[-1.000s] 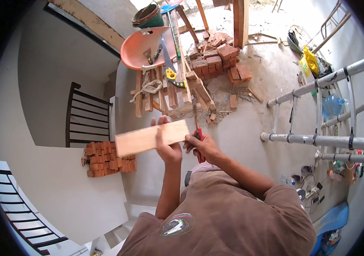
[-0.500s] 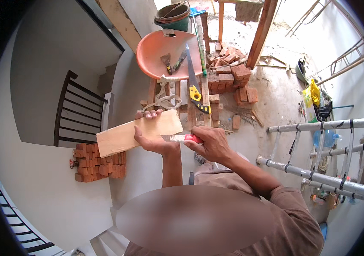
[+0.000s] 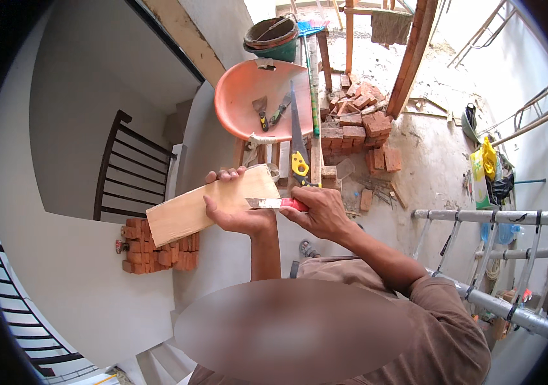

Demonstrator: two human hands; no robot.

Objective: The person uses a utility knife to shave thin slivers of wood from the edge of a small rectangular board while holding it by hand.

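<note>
A flat piece of pale wooden board [image 3: 181, 217] slants in front of me, its right end higher than its left. My left hand [image 3: 243, 219] is closed on it, fingers curled over the far edge and thumb lying on the face. In my right hand [image 3: 322, 213] is a red-handled bladed tool [image 3: 294, 204], gripped near the board's right end. Its short flat metal blade points left and overlaps the board beside my left palm; whether it touches the wood I cannot tell. Just beyond lies a handsaw [image 3: 297, 138] with a yellow and black handle.
An orange tub [image 3: 229, 96] on a wooden bench holds two hand tools, including a scraper [image 3: 261, 112]. Behind it stand stacked buckets [image 3: 272, 50]. Brick piles [image 3: 354, 135] lie beyond the bench and at left [image 3: 158, 253]. A metal ladder [image 3: 498, 217] stands at right; a railing [image 3: 134, 170] is at left.
The view has shifted, so the bench, tub and saw appear lower and farther right. Both hands keep their grips. The tool's blade now sits slightly higher against the board.
</note>
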